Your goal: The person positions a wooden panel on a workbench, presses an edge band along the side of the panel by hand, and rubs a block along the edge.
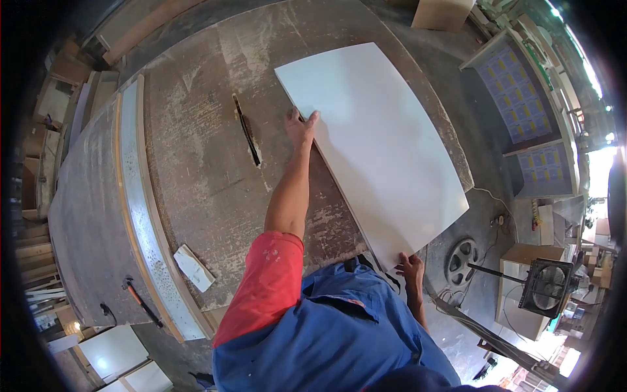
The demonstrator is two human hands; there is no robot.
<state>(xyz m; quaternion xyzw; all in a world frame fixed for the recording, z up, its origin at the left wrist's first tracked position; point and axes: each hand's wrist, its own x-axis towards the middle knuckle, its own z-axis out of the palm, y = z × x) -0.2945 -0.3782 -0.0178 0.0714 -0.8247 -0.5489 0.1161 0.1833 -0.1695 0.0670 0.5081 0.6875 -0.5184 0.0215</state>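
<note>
Item: one large white panel point(385, 137), lying flat on the right part of the worn worktable point(209, 144), its near end reaching past the table's near edge. The slot point(247, 134) in the tabletop is to the left of the panel, apart from it.

Grip: the left hand point(302, 127) is at the panel's long left edge, towards the far end, thumb and fingers spread apart, the thumb against the edge. Whether the fingers reach underneath cannot be told. The right hand point(410, 268) is at the near end, beside the near left corner, fingers bent at the edge; its thumb is not clear, so a firm pinch cannot be confirmed.

Handling, as judged: the panel appears thin, rigid and flat, sheet board by its look. It is probably awkward for its breadth more than for its weight, though some heft is likely. The smooth face looks slippery under a flat palm; corners and finished edges look liable to chip, and the face to scratch on the rough tabletop.

Hold points: opposite edges, near mid-length, thumbs above and fingers beneath, suit balance best. The overhanging near end offers access from below; a hold at one corner alone invites twisting.
</note>
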